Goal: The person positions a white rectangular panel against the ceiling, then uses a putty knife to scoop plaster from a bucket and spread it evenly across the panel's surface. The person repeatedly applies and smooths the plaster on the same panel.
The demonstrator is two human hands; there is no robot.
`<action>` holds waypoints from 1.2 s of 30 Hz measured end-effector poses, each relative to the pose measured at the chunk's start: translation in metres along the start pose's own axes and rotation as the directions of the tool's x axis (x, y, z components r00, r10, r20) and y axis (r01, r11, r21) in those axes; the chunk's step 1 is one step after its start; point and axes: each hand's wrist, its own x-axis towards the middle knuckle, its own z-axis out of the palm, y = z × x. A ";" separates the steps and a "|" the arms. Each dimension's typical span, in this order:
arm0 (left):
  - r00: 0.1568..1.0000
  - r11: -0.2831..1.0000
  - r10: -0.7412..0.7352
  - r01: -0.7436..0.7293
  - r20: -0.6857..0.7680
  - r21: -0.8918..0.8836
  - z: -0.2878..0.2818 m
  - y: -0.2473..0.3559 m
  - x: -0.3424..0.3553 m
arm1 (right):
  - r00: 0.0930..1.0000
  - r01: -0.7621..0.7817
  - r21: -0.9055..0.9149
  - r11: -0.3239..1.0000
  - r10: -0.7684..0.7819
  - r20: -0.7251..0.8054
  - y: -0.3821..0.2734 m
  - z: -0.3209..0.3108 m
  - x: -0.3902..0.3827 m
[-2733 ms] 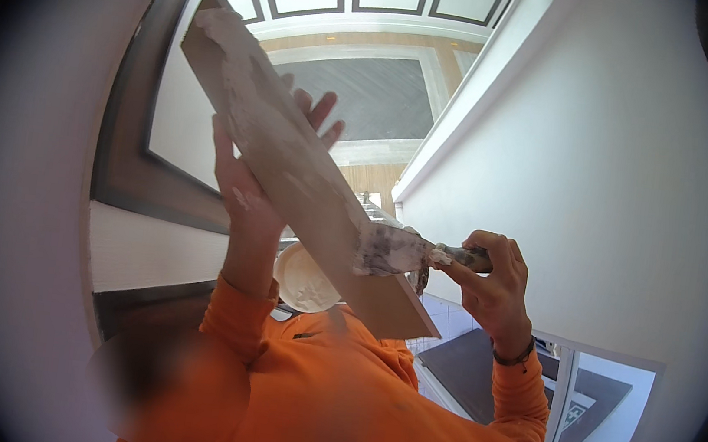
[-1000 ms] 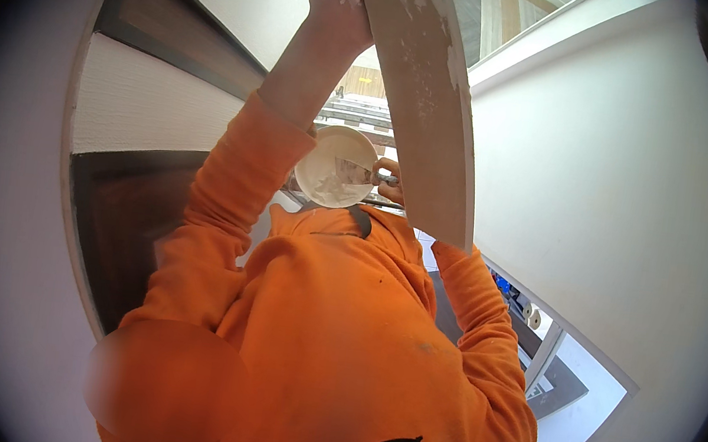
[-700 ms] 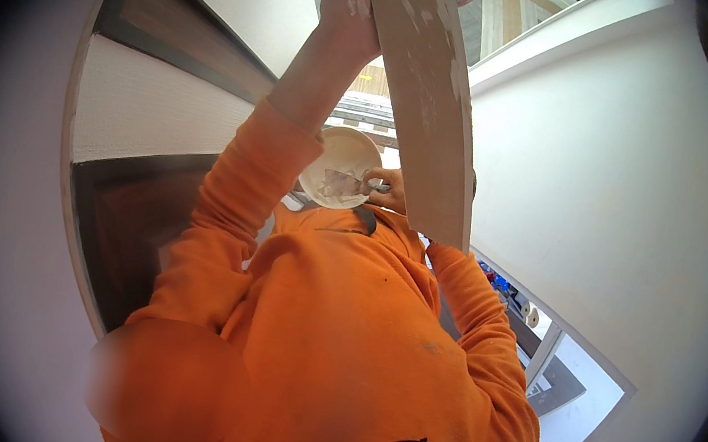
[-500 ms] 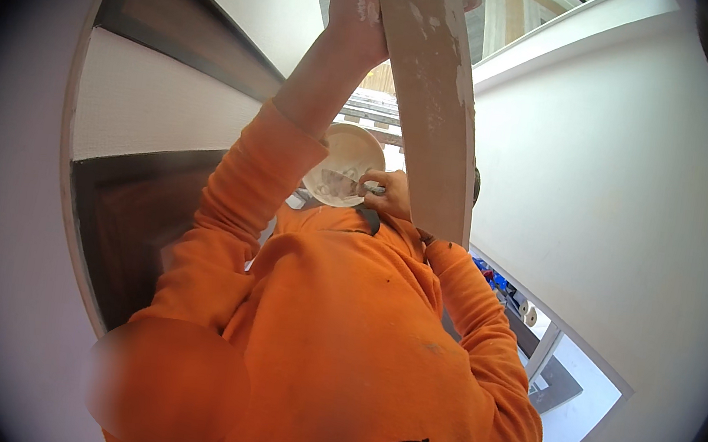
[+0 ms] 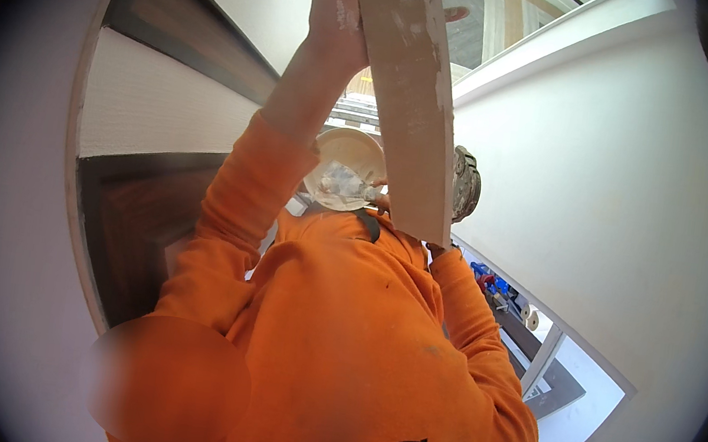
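A long beige board, smeared with white filler along its face, stands steeply in front of me. My left hand is raised and grips it from behind, with fingertips showing past its far right edge. Below and beyond the board is a round cream bucket with pale stuff inside. My right hand holds a putty knife, whose blade lies over the bucket and carries whitish filler. The board hides most of the right hand.
Dark brown framed panels line the left side. A large white panel rises on the right, with a mottled dark rounded thing at its near edge. Blue items and brown rolls show low on the right.
My left hand and the board have shifted left. The putty knife's blade now shows paler, its face turned up. My right hand has slipped further behind the board, and the mottled thing has come into view.
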 end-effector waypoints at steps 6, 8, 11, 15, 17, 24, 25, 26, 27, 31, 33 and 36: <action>0.995 0.981 0.040 -0.055 0.087 0.187 0.015 0.020 -0.011 | 0.952 -0.292 0.070 0.954 0.296 -0.070 -0.086 -0.020 -0.009; 0.969 0.999 0.012 -0.021 0.248 0.033 0.000 0.029 -0.011 | 0.950 -0.291 0.059 0.955 0.296 -0.101 -0.100 -0.045 -0.005; 0.992 0.990 0.044 -0.058 0.118 0.125 0.018 0.033 -0.023 | 0.964 -0.133 0.108 0.985 0.154 -0.217 -0.131 -0.065 -0.023; 0.993 0.942 0.108 -0.087 -0.048 0.325 0.045 0.024 -0.027 | 0.959 0.123 0.155 0.980 -0.077 -0.273 -0.192 -0.100 -0.041; 0.996 0.967 0.073 -0.057 -0.056 0.247 0.044 0.015 -0.028 | 0.914 0.285 0.027 0.958 -0.263 -0.310 -0.224 -0.098 -0.038; 0.996 0.984 -0.041 0.053 0.075 -0.169 0.055 -0.022 -0.032 | 0.774 0.516 -0.256 0.817 -0.573 -0.270 -0.284 -0.089 0.015; 0.981 0.943 -0.055 0.113 0.188 -0.315 0.048 -0.025 -0.031 | 0.762 0.522 -0.261 0.812 -0.581 -0.287 -0.289 -0.090 0.024; 0.994 0.977 -0.068 0.085 0.088 -0.196 0.046 -0.025 -0.035 | 0.713 0.559 -0.358 0.748 -0.654 -0.253 -0.290 -0.094 0.038; 0.995 0.977 -0.087 0.095 0.052 -0.190 0.050 -0.027 -0.036 | 0.684 0.579 -0.399 0.711 -0.690 -0.236 -0.296 -0.095 0.047; 0.996 0.991 -0.090 0.089 -0.006 -0.101 0.061 -0.028 -0.038 | 0.633 0.632 -0.472 0.615 -0.761 -0.144 -0.313 -0.099 0.075; 0.998 0.997 -0.067 0.066 -0.018 -0.033 0.068 -0.026 -0.039 | 0.634 0.637 -0.511 0.577 -0.769 -0.079 -0.317 -0.101 0.085; 0.994 0.998 -0.033 0.039 -0.102 0.054 0.083 -0.021 -0.041 | 0.629 0.580 -0.658 0.481 -0.777 -0.013 -0.321 -0.102 0.090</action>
